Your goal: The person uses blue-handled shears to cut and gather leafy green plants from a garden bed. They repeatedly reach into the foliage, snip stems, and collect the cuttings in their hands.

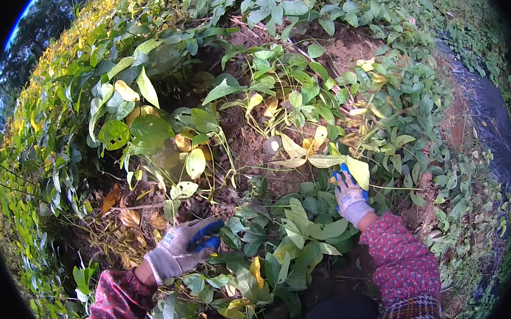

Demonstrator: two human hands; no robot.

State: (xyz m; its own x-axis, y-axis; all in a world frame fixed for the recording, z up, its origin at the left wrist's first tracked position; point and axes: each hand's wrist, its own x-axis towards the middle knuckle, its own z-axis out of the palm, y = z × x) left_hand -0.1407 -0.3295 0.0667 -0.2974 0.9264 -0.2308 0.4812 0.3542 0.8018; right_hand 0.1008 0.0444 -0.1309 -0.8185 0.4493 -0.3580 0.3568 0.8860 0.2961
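My left hand [184,249], in a grey knit work glove with a blue-coated palm, hovers at lower left above green leaves. Its thumb and fingers are apart, with nothing visible between them. My right hand [351,195], gloved alike, reaches among the leaves right of centre. A pale yellow-green leaf [357,172] covers part of its fingers, so whether they grip anything is hidden. Just beyond this hand, a bunch of yellowish bean pods [366,123] rests over green foliage. Beside my left hand, brown pods on stems [114,240] lie on the ground.
Leafy bean plants [147,131] with yellowing leaves stand ahead and to the left. Bare reddish soil [248,146] shows between them, with a stone [272,145] on it. Black plastic sheeting [487,107] runs along the right side. Green vines [459,216] spread at lower right.
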